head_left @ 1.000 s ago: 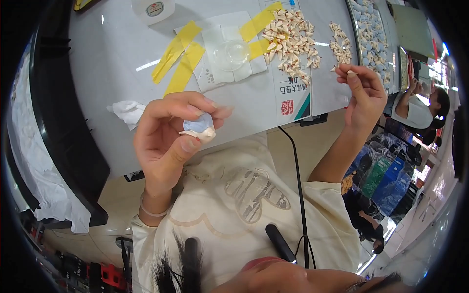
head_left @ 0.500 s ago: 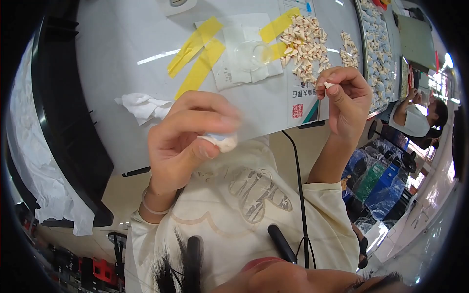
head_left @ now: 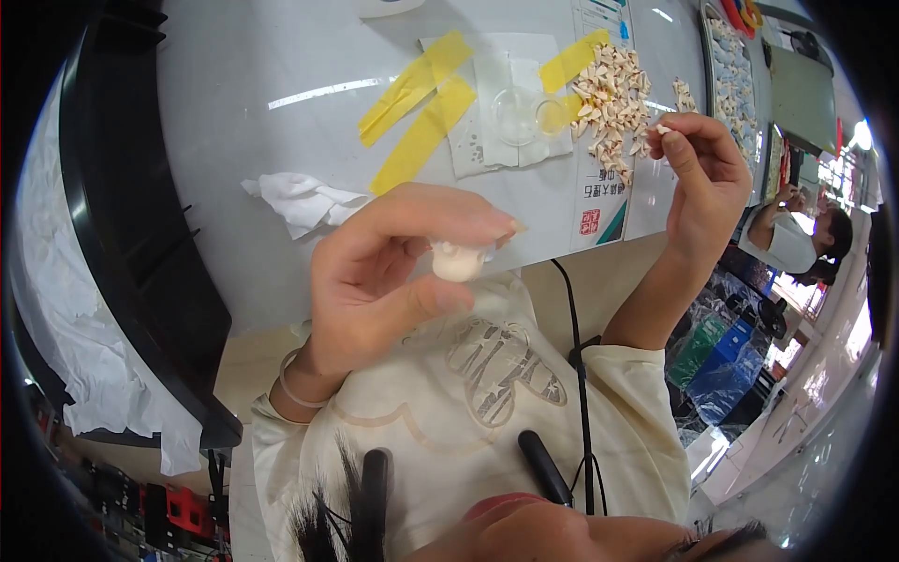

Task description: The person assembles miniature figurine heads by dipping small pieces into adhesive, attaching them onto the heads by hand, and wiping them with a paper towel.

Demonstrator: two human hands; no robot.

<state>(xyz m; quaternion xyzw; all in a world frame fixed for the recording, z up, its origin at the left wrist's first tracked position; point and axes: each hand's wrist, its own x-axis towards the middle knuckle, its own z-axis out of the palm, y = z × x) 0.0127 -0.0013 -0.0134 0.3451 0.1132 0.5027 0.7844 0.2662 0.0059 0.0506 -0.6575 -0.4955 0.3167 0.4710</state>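
Left hand [head_left: 393, 281] pinching a pale dough-like lump [head_left: 457, 262], right hand [head_left: 702, 183] gripping a small white piece [head_left: 663, 129] near the heap of folded pieces [head_left: 613, 98], white table [head_left: 281, 122] beyond.

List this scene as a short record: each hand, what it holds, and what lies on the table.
left hand: raised over the table edge, thumb and fingers pinched on a whitish lump
right hand: raised, fingertips pinching a tiny white piece
table: white, glossy
on table: pile of small pale pieces, clear dish, yellow tape strips, crumpled tissue
far right: tray of pieces; another person beyond the table
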